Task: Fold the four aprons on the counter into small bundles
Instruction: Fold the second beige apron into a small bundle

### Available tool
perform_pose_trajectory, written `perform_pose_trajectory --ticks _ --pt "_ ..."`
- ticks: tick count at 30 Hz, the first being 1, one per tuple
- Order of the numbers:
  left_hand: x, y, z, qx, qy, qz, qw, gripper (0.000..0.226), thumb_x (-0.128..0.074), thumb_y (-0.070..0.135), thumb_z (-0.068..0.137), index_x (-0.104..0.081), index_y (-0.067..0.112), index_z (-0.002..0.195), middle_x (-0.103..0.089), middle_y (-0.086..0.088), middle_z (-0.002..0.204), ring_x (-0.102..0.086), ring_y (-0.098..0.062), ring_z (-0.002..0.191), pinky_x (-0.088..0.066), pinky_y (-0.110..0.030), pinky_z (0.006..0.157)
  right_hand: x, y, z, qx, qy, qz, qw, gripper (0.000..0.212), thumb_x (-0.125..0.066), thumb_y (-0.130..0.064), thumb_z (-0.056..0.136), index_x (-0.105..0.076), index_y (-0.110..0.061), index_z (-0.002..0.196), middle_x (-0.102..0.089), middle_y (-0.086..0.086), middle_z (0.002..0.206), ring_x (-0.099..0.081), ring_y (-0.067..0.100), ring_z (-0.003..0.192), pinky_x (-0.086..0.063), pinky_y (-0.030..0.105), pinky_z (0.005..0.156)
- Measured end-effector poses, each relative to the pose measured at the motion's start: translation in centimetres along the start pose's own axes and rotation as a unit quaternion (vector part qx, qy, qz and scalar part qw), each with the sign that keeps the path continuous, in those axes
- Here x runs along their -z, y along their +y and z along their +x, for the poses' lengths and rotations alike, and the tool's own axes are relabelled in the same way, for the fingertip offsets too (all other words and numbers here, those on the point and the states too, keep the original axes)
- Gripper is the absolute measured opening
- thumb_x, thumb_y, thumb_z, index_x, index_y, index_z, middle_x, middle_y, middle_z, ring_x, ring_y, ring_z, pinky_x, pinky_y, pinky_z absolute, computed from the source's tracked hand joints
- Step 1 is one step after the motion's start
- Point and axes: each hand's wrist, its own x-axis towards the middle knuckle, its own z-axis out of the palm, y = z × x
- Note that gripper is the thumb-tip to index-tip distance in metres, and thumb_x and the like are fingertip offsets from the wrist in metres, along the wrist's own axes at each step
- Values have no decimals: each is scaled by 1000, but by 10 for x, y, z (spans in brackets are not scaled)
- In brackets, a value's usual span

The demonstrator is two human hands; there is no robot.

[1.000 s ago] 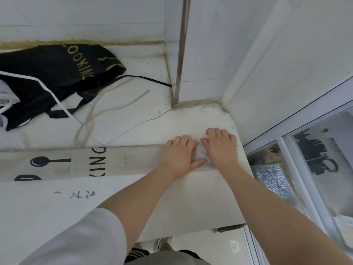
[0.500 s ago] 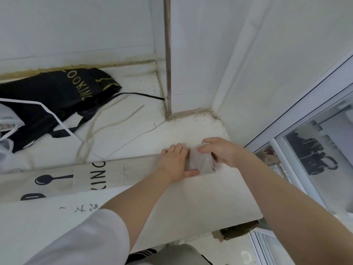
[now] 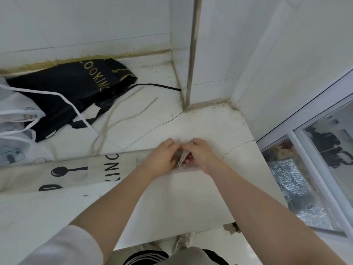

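Spanning the white counter [image 3: 181, 197], the beige apron [image 3: 66, 175] lies as a long folded strip, with the black apron [image 3: 66, 87] and white apron [image 3: 17, 115] unfolded behind it. A second ago both hands pressed flat; now the left hand [image 3: 162, 155] and right hand [image 3: 200, 155] pinch the strip's lifted right end, beginning the roll into a bundle.
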Motion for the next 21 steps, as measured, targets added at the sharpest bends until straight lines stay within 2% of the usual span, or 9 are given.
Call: perform_pose_trajectory --ticks 3,7,9,11,13,15,17,19,21 --pt "5 -18 -11 76 60 16 995 19 -52 12 88 -58 3 103 -55 -16 105 -52 -33 98 -43 -39 79 -13 1 -5 19 8 -34 999 27 -55 -20 93 -49 -7 70 -50 9 58 -55 22 48 -52 26 48" --pt "-2 -39 -29 82 37 -41 995 21 -44 11 96 -54 2 112 -52 -16 112 -48 -32 103 -38 -39 91 -21 -2 -6 21 31 -154 987 19 -40 -3 89 -58 -10 87 -52 10 64 -57 28 57 -55 26 52" --pt "-1 -35 -37 75 49 -83 993 30 -48 22 96 -50 6 121 -51 -12 117 -45 -29 107 -35 -33 94 -23 -1 -7 90 23 -349 932 16 -52 -13 86 -57 -17 101 -61 10 79 -62 29 74 -56 36 73" --pt "-2 -27 -39 62 28 -72 995 43 -49 39 93 -45 16 129 -49 -6 120 -42 -27 109 -33 -34 93 -29 1 -9 114 -19 -512 851 45 -63 -25 83 -49 -20 126 -64 11 107 -61 29 99 -47 33 87" --pt "-5 -19 -38 63 4 -26 998 44 -45 47 93 -45 25 131 -46 -2 123 -38 -26 115 -31 -35 94 -33 1 -9 134 -32 -612 779 64 -62 -28 84 -33 -22 141 -59 10 125 -55 28 114 -42 31 92" --pt "-7 -16 -38 76 2 -21 997 38 -45 47 93 -49 30 126 -45 1 123 -34 -23 119 -27 -34 95 -32 -1 -7 158 -50 -636 754 68 -60 -27 86 -27 -19 145 -56 11 129 -52 29 118 -41 32 93" --pt "-7 -15 -38 88 4 -35 996 36 -47 49 91 -51 31 122 -45 2 121 -33 -21 119 -25 -33 94 -22 -3 -9 156 -112 -588 786 76 -64 -25 86 -21 -15 148 -57 8 125 -52 27 116 -39 29 93" --pt "-7 -14 -36 94 3 -25 995 36 -48 51 90 -52 30 119 -45 2 120 -34 -22 119 -25 -33 94 -7 -5 -12 109 -172 -474 857 82 -65 -16 86 -14 -17 150 -57 3 99 -55 22 95 -41 27 84" --pt "-9 -12 -33 111 1 -14 994 39 -51 54 87 -52 30 118 -44 2 122 -34 -23 120 -27 -35 94 5 -4 -15 71 -180 -338 921 66 -63 -9 88 -28 -14 143 -54 5 86 -55 18 76 -47 26 75"
